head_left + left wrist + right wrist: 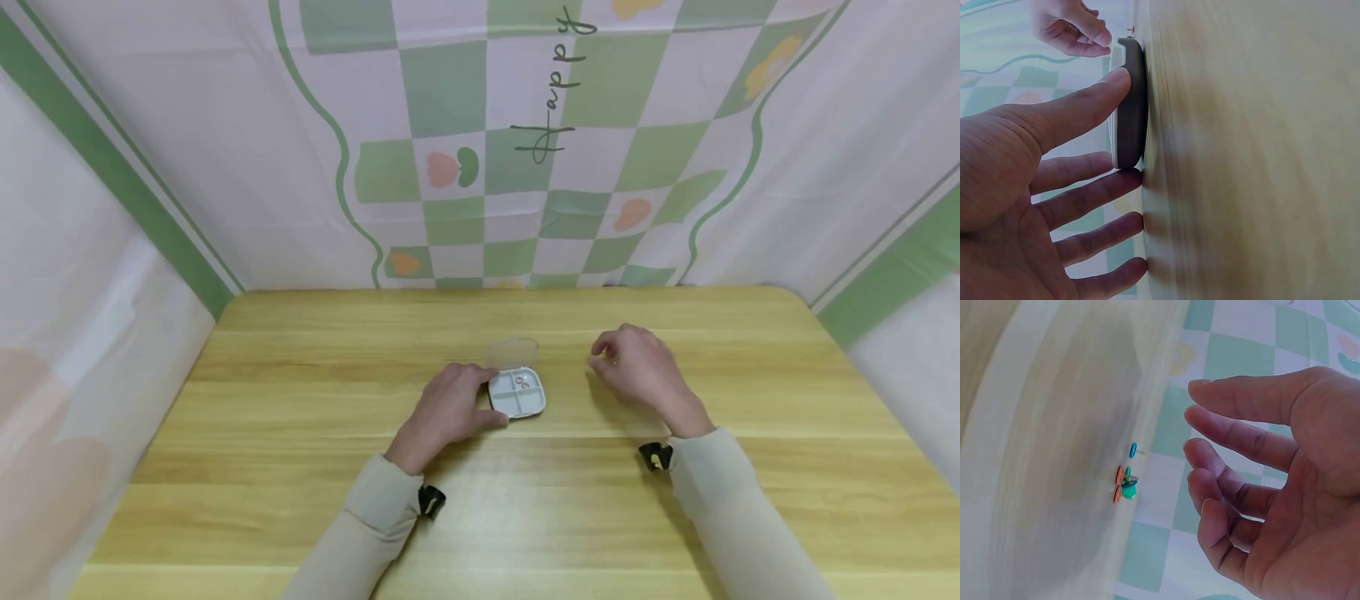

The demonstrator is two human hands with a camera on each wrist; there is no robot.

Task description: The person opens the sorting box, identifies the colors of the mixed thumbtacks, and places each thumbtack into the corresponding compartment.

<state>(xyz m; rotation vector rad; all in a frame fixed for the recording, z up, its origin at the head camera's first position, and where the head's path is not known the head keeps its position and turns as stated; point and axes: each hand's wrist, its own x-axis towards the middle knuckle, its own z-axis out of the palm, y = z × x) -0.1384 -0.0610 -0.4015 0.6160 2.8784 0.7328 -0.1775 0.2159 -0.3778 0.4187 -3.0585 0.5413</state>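
A small pill box with four compartments lies open on the table, its clear lid tipped back at the far side. A few small items sit in its far right compartment. My left hand grips the box from the left, thumb on the near edge and index finger at the far edge. In the left wrist view the box's dark side shows by the thumb. To the right, my right hand hovers over the table, fingers loosely bent with nothing between them. Beyond its fingertips lie several thumbtacks, orange, green and blue.
The wooden table reaches back to a hanging cloth with green and white checks. More cloth hangs at the left side. Each wrist carries a small black mount.
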